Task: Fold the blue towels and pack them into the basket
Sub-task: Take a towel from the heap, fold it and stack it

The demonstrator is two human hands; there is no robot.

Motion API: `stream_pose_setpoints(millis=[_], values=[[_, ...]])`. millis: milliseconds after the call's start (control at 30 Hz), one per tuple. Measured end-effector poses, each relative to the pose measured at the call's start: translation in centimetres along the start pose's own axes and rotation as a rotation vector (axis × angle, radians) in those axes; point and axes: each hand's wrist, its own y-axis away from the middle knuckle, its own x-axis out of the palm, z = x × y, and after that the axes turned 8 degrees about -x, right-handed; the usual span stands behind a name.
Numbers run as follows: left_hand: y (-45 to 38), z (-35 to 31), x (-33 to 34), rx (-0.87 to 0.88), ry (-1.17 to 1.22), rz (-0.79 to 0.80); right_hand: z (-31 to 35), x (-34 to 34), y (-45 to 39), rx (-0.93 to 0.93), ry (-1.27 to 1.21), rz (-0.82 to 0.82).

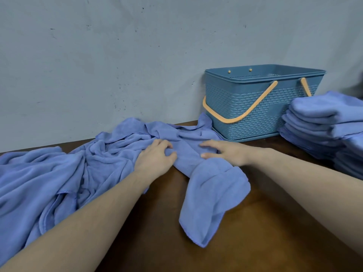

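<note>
A crumpled blue towel (212,193) lies across the middle of the brown table (255,232), its near end trailing toward me. My left hand (157,157) pinches its upper part, fingers curled into the cloth. My right hand (225,152) grips the same towel just to the right, thumb and fingers closed on a fold. A heap of unfolded blue towels (49,173) spreads over the left of the table. The blue plastic basket (245,107) with orange handles stands at the back right against the wall; no towels show inside it.
A stack of folded blue towels (324,124) rises at the right edge, in front of the basket's right end. A grey wall (117,55) closes the back of the table. Bare brown tabletop lies near me between my forearms.
</note>
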Motion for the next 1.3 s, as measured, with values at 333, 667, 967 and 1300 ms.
stream_pose_setpoints(millis=[333, 667, 967, 1300], values=[[6.0, -1.6, -1.9, 0.153, 0.59, 0.107, 4.5, 0.3, 8.6, -0.277, -0.358, -0.135], [15.6, -2.1, -2.6, 0.518, 0.205, 0.246, 4.9, 1.9, 15.0, -0.391, 0.106, -0.234], [19.2, -5.4, -6.6, 0.347, 0.822, 0.216, 8.1, 1.5, 18.8, -0.362, 0.072, -0.195], [21.1, -4.6, -10.2, 0.292, 0.747, 0.17, 11.8, 0.3, 20.5, -0.373, -0.359, -0.619]])
